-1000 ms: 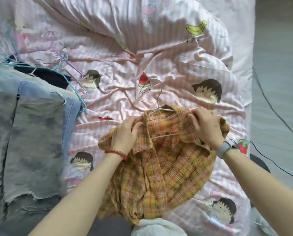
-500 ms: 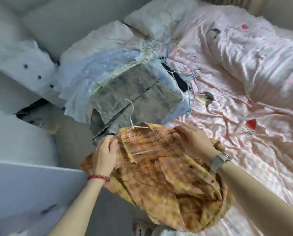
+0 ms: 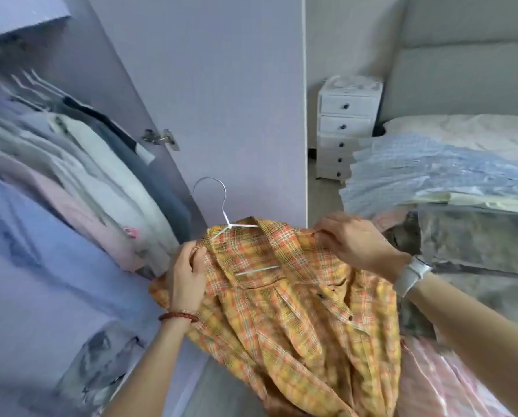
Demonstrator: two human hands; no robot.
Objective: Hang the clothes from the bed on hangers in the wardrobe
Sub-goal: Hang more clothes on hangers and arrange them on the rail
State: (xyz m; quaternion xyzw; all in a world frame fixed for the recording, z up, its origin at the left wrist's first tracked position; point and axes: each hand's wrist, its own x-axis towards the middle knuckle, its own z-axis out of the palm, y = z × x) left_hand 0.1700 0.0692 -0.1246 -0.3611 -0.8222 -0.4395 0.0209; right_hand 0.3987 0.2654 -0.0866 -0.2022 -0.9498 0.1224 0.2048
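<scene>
The person has turned from the bed (image 3: 468, 127) to the open wardrobe (image 3: 71, 164), left hand (image 3: 187, 276) and right hand (image 3: 352, 240) both gripping the plaid shirt (image 3: 285, 314) on its hanger (image 3: 221, 206), now ready for hanging.

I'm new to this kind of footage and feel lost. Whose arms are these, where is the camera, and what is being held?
No machine here: a person wears a camera on their head, looking down at their own arms. The left hand and right hand each grip a shoulder of an orange plaid shirt already on a white hanger. To the left is the open wardrobe with hanging clothes; to the right, the bed carries a pile of folded clothes. A small white drawer unit stands behind.
</scene>
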